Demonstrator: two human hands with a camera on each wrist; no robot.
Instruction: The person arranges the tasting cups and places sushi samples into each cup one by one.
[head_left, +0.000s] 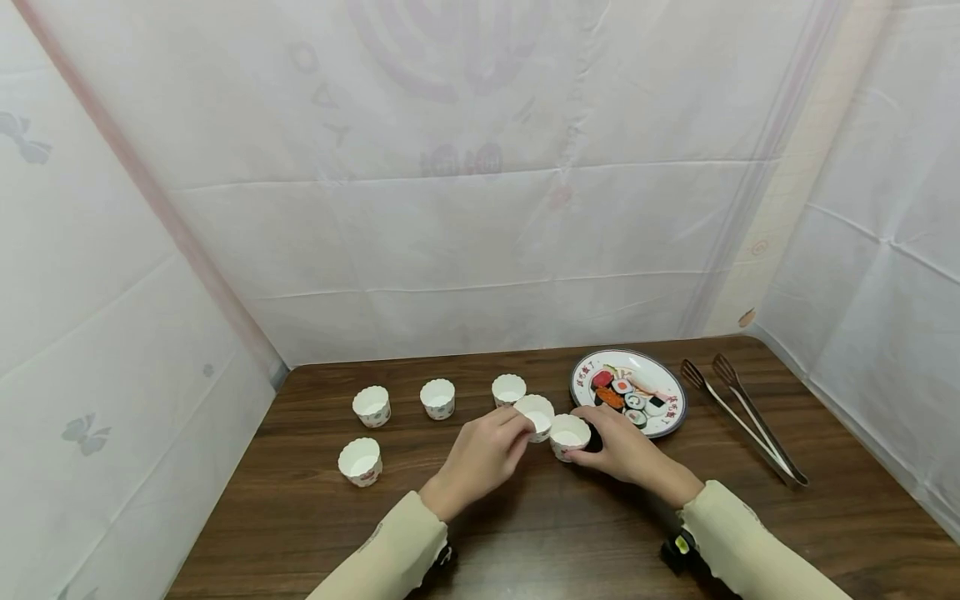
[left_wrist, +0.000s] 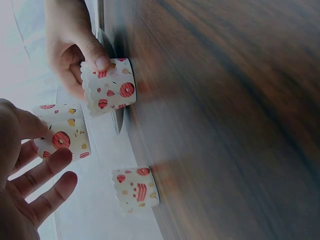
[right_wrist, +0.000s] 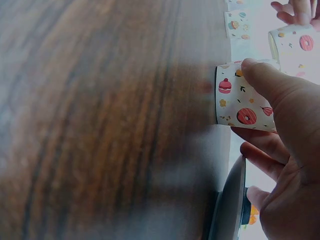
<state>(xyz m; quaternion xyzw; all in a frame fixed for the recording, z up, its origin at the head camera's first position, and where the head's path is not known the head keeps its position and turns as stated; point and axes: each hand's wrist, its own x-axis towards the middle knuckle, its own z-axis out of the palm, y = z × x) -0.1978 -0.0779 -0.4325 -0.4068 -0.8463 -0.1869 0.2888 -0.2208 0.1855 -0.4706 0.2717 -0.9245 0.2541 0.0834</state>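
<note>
Between thumb and fingertips, my left hand (head_left: 487, 450) pinches a white scalloped paper baking cup (head_left: 536, 414). The left wrist view shows this cup (left_wrist: 62, 132), printed with doughnuts and sweets, raised off the tabletop. Just to its right, my right hand (head_left: 622, 447) grips a second baking cup (head_left: 567, 443) by its side. That cup (right_wrist: 245, 97) stands upright, its base at the table in the right wrist view. Its thumb lies on the near wall, with other fingers partly hidden behind. In the head view the two cups' rims meet. Behind the left hand's cup stands another baking cup (head_left: 509, 390).
More baking cups stand upright on the left, among them a back cup (head_left: 437, 398), a corner cup (head_left: 372, 407) and a front cup (head_left: 360, 462). A white plate (head_left: 588, 367) with colourful sushi shapes lies behind my right hand. Metal tongs (head_left: 757, 425) rest on the wooden table (head_left: 300, 533) further right.
</note>
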